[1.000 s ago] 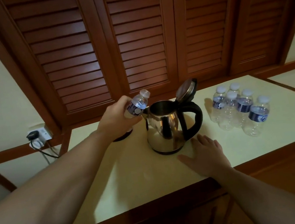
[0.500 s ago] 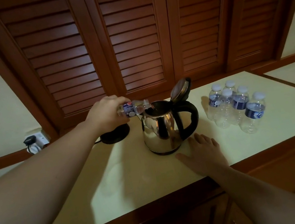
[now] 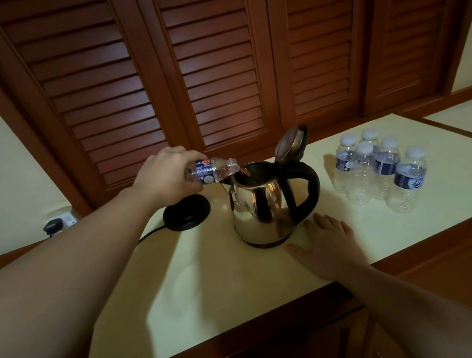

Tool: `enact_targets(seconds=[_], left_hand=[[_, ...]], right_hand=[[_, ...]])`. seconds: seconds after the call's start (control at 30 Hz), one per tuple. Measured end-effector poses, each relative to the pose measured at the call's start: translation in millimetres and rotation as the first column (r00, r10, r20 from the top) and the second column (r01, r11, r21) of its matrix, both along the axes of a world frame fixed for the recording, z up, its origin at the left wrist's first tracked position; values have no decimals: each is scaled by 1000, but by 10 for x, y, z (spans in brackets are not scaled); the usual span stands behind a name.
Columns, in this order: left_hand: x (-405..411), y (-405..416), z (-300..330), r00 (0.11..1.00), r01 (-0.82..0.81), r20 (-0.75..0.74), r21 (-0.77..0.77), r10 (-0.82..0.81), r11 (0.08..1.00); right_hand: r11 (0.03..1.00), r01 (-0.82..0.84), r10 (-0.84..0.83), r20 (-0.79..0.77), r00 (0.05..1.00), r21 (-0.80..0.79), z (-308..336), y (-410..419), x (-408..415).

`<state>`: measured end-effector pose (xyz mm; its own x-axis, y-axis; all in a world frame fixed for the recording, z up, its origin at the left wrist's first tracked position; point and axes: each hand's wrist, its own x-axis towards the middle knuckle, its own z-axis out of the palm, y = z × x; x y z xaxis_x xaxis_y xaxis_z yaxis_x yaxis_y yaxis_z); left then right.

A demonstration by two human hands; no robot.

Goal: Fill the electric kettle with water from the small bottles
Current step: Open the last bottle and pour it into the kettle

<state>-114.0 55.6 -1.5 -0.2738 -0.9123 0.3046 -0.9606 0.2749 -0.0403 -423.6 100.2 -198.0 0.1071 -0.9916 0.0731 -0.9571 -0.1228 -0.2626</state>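
Here the left hand (image 3: 168, 172) grips a tipped clear bottle (image 3: 212, 169) over the steel kettle (image 3: 260, 206); right hand (image 3: 329, 241) flat, empty

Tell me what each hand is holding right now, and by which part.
The left hand holds a small bottle by its lower body, neck tipped over the open kettle. The right hand holds nothing; it lies flat on the counter.

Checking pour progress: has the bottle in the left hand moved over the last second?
Yes. The bottle tipped from neck-up to near level, mouth over the kettle opening.
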Motion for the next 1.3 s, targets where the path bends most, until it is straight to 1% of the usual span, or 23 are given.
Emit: enact_targets(seconds=[0.43,0.63,0.93,1.3], left_hand=[[1,42,174,997,14,81,-27,-11,1000],[-57,45,219,989,24,144,-25,-20,999],[-142,27,252,980,35,198,-38,-27,999],[-190,1,309,961,99,265,-69,-78,993]], right_hand=[[1000,3,-4,6,1000,9,-1,-3,-4],[1000,4,-4,2,1000,-6,5,11,-3],[1000,8,-8,2,1000,17,1,-1,-5],[1000,12,-12,1,1000,8,10,11,-2]])
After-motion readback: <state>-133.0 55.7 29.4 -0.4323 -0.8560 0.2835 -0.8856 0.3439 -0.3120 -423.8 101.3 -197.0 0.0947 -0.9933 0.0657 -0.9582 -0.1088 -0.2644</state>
